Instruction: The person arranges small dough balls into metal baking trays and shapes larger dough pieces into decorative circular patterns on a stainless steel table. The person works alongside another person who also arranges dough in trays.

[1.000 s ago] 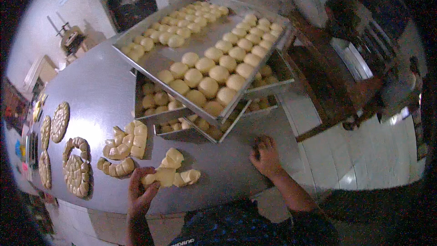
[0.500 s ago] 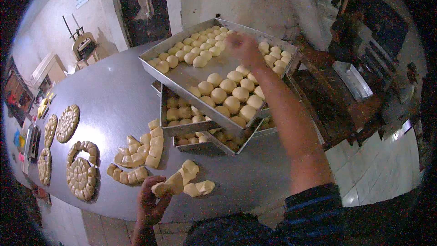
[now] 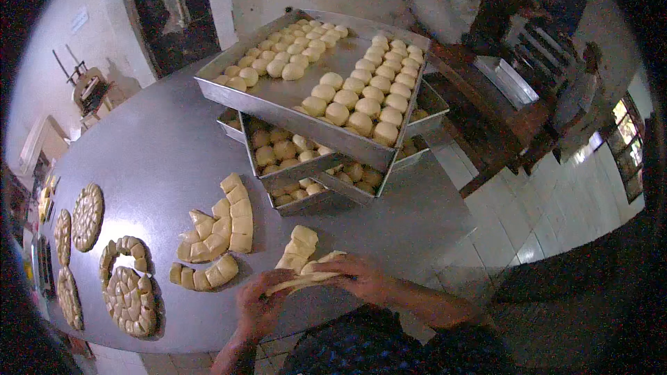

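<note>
Fingers of the left hand (image 3: 258,303) and right hand (image 3: 361,278) were curled together around one pale dough piece (image 3: 306,280), pinched between both hands at the table's near edge, apparently to stretch or shape it clear of the surface. Just behind it lay a short row of cut dough wedges (image 3: 299,246); further left, larger clusters of cut wedges (image 3: 221,226). Scored round dough discs (image 3: 88,217) lay along the far-left edge. Stacked metal baking trays (image 3: 278,107) sat crosswise at the far side, the angled stacking leaving the lower trays partly visible; the top one carried rows of round dough balls (image 3: 361,97). Surface: a grey rounded metal table (image 3: 153,153). Room: pale walls, tiled floor (image 3: 528,215), dark wooden furniture (image 3: 486,90) to the right.
</note>
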Demonstrator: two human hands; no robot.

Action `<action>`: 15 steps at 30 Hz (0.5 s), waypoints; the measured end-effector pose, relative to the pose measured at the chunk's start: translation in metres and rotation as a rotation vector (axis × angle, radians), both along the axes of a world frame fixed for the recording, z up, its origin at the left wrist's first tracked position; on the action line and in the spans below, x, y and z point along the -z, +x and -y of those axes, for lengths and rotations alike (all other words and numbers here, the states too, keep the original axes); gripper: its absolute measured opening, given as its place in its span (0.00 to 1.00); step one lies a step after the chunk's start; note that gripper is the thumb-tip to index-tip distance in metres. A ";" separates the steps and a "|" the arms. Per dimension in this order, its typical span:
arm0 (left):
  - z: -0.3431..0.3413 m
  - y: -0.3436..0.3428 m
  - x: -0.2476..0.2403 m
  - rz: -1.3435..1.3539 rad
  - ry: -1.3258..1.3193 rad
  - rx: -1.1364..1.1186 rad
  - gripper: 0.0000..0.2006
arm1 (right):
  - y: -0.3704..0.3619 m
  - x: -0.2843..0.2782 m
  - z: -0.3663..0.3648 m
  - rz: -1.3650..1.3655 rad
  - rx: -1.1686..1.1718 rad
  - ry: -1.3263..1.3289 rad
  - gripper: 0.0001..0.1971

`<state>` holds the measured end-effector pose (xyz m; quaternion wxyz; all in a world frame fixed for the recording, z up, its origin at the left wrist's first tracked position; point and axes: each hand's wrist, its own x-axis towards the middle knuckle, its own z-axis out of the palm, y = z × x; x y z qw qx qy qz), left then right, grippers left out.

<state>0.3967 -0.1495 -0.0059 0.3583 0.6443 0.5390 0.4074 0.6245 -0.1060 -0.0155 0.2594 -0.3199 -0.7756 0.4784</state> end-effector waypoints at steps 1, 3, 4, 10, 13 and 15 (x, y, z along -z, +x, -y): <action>0.007 -0.011 0.014 0.025 -0.059 -0.084 0.13 | 0.021 0.018 0.008 0.048 0.065 0.017 0.20; 0.017 -0.034 0.032 0.065 -0.187 -0.254 0.12 | 0.065 0.076 0.030 -0.027 0.302 -0.128 0.16; 0.017 -0.048 0.028 0.282 -0.115 -0.374 0.12 | 0.090 0.079 0.028 -0.095 0.387 -0.187 0.17; 0.010 -0.049 0.032 0.653 -0.118 -0.464 0.09 | 0.134 0.073 -0.083 0.894 0.820 0.751 0.16; 0.006 -0.013 0.049 0.376 -0.063 -0.453 0.06 | 0.115 0.106 -0.077 0.683 0.761 0.658 0.14; 0.001 -0.018 0.046 0.621 -0.284 -0.419 0.07 | 0.128 0.112 -0.064 0.573 0.591 0.571 0.13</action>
